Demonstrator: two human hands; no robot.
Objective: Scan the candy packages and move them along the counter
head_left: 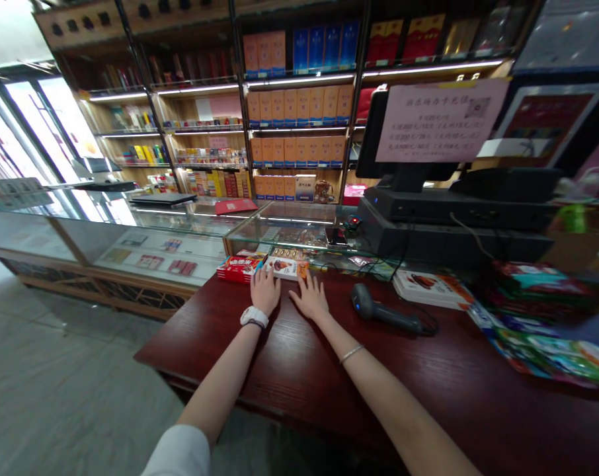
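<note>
Both of my arms reach across a dark red wooden counter [289, 357]. My left hand [264, 292], with a white watch on its wrist, lies with fingers stretched out, its tips at the gap between a stack of red snack packets [237, 266] and a white-and-orange box [283, 267]. The fingertips of my right hand [311, 296] touch the right end of that box, fingers spread. Neither hand is wrapped around anything. Right of my hands, a black barcode scanner [383, 313] lies on the counter.
A similar white box [431, 289] and colourful snack bags [547, 344] lie to the right. Behind them stands a dark cash-register terminal [458, 225] with a pink paper sign [441, 122]. A glass display case [284, 221] borders the counter's far edge; stocked shelves line the wall.
</note>
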